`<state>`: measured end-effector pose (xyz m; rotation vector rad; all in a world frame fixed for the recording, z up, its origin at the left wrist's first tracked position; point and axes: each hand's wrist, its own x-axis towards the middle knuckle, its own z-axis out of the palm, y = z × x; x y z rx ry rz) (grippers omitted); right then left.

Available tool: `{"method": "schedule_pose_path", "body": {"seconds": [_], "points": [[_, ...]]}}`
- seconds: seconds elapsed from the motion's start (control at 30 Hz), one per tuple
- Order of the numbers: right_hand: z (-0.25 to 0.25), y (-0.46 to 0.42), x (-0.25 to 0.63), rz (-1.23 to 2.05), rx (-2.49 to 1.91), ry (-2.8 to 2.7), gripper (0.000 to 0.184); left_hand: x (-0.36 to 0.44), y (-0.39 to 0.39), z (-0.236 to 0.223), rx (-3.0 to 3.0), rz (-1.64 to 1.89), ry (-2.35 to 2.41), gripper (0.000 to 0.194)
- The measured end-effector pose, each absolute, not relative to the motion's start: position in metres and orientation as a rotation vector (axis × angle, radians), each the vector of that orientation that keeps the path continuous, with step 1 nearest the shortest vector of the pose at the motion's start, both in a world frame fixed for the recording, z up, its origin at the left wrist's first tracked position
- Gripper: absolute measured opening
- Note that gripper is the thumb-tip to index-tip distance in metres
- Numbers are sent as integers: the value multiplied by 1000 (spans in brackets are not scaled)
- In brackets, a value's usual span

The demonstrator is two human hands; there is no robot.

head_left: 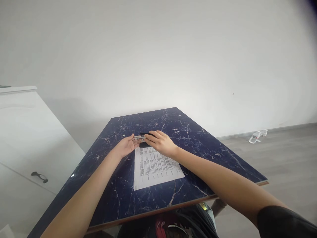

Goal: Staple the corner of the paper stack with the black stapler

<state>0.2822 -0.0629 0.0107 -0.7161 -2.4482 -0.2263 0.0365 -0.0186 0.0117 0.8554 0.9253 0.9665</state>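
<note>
A black stapler (144, 144) with a silver metal part showing at its left end is between my hands, over the far end of some printed paper sheets (158, 168). My right hand (162, 143) is closed around the stapler from the right, its fingers covering much of it. My left hand (127, 146) pinches the silver metal end between thumb and fingers. The sheets lie flat, with their near edges slightly offset from one another. Whether the stapler's base touches the paper cannot be made out.
The dark blue marble-patterned table (111, 201) stands near a pale wall. A tiny white piece (123, 135) lies beyond my left hand. To the left is a white cabinet (32, 132) with a dark handle. A white plastic item (257, 136) lies on the floor at the right.
</note>
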Motion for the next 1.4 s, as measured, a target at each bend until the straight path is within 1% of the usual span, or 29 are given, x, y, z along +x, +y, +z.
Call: {"method": "schedule_pose_path", "body": {"seconds": [0.07,0.17,0.23,0.3,0.37,0.4,0.47,0.53,0.6,0.63,0.67,0.73,0.83,0.9,1.0,1.1,1.17,1.23,1.33,1.4], "points": [[11,-63,280,-276,-728,-2465,44,37,-21,14,810,1017,918,17],[10,-62,278,-213,-863,-2350,42,35,-20,16,759,1052,940,22],[10,-60,278,-33,-1057,-2176,35,32,-17,16,692,1137,1001,25],[10,-58,278,263,-1242,-2035,25,30,-14,17,613,1266,1043,26],[7,-56,278,536,-1338,-2005,16,29,-11,20,584,1394,1022,29],[6,-55,278,622,-1362,-2022,14,30,-11,22,606,1460,988,30],[3,-54,278,678,-1376,-2086,21,33,-14,26,731,1571,880,28],[2,-54,277,590,-1314,-2123,35,38,-20,30,928,1596,773,21],[4,-55,277,379,-1157,-2080,47,45,-30,33,1138,1515,722,14],[6,-56,277,259,-1058,-2044,51,49,-35,34,1240,1453,714,14],[8,-57,277,158,-961,-2010,51,53,-40,35,1340,1384,706,18],[12,-60,277,50,-781,-2004,45,62,-50,35,1517,1248,659,29],[12,-62,275,34,-574,-2074,32,74,-60,33,1661,1126,573,39],[10,-63,273,45,-516,-2090,23,81,-64,32,1696,1108,545,40],[9,-64,271,36,-543,-2059,21,85,-66,32,1779,1136,576,35],[11,-57,277,74,-654,-1987,24,70,-58,34,1989,1231,837,25],[10,-43,289,153,-818,-1888,26,47,-43,32,2164,1319,1197,22],[6,-23,307,233,-1043,-1804,25,16,-23,23,2303,1301,1573,23],[-5,8,341,249,-1429,-1798,26,-27,9,0,2393,1036,1940,33],[-14,24,363,218,-1634,-1780,25,-45,26,-17,2436,826,2004,41]]}}
